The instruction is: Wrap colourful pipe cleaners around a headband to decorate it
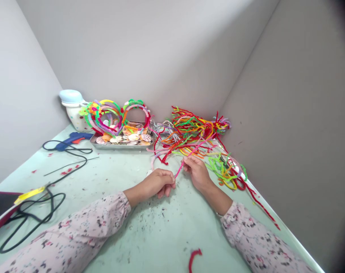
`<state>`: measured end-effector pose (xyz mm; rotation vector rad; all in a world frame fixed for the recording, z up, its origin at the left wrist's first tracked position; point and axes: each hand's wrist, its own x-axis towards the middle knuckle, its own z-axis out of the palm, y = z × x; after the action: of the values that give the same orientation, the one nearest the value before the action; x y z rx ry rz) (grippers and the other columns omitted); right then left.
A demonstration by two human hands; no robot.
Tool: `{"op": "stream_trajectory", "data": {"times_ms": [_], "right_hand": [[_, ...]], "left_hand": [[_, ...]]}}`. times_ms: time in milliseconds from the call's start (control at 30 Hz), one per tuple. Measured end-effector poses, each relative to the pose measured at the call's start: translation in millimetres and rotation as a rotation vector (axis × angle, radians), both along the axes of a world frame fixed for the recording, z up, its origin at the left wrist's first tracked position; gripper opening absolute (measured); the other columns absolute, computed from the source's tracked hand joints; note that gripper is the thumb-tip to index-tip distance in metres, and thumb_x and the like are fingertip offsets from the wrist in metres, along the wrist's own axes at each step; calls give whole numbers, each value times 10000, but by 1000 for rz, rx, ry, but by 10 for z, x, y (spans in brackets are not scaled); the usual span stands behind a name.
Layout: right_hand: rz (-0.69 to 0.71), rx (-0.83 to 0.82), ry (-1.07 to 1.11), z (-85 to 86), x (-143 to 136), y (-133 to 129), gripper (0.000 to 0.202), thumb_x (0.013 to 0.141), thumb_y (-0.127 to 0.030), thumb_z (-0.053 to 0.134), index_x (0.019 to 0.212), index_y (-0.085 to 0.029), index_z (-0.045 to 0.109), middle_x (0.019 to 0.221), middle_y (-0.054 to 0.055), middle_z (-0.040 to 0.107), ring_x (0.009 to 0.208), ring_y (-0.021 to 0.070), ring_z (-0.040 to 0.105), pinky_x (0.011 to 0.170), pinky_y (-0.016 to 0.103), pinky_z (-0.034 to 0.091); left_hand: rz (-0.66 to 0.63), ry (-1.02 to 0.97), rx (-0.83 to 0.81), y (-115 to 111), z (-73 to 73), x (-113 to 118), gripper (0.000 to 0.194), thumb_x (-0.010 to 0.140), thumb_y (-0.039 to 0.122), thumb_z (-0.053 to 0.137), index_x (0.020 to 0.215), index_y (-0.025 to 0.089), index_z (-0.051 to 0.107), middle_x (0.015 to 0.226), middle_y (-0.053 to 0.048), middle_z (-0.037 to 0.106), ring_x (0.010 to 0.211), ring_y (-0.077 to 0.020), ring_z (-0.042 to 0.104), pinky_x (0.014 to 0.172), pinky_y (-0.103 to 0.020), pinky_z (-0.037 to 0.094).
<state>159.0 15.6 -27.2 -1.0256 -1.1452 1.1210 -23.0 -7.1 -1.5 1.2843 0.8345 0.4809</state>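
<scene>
A bright pink pipe cleaner (178,171) runs slantwise between my two hands above the table. My left hand (161,182) pinches its lower end, fingers curled in. Higher up, my right hand (195,171) grips it between thumb and fingers, and the pink length carries on past that hand toward the back pile. Just behind my left hand, a pale pink and lilac fuzzy headband (153,162) lies partly hidden. A large heap of red, orange, green and yellow pipe cleaners (189,127) spreads beyond my hands.
A metal tray (124,146) holds shells (134,137) and decorated headbands (104,113). Left are a lidded white container (74,112), a blue glue gun (72,141) and a looping black cord (51,197). Green twisted pieces (222,170) lie right; a red scrap (193,258) sits in front.
</scene>
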Motion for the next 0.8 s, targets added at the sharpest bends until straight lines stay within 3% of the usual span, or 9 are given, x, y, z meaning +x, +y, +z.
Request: {"op": "stream_trajectory", "data": {"times_ms": [233, 500, 800], "right_hand": [[9, -23, -6, 3, 42, 23, 271, 783, -383, 632, 611, -185, 565, 532, -36, 506, 498, 101, 429, 516, 244, 323], [18, -26, -12, 8, 41, 12, 274, 781, -388, 630, 612, -185, 559, 539, -36, 508, 498, 102, 436, 520, 247, 327], [29, 9, -76, 2, 26, -3, 268, 796, -405, 620, 643, -188, 586, 546, -34, 511, 509, 112, 436, 541, 261, 340]], "left_hand": [[-20, -29, 24, -48, 30, 1, 218, 775, 362, 553, 750, 147, 532, 544, 16, 607, 322, -49, 459, 329, -154, 278], [115, -89, 98, -43, -9, 17, 384, 728, 387, 651, 981, 173, 458, 691, 37, 601, 363, -54, 497, 336, -165, 338], [148, -29, 104, -39, -3, 22, 238, 748, 351, 611, 774, 146, 493, 629, 31, 585, 368, -47, 499, 332, -157, 336]]}}
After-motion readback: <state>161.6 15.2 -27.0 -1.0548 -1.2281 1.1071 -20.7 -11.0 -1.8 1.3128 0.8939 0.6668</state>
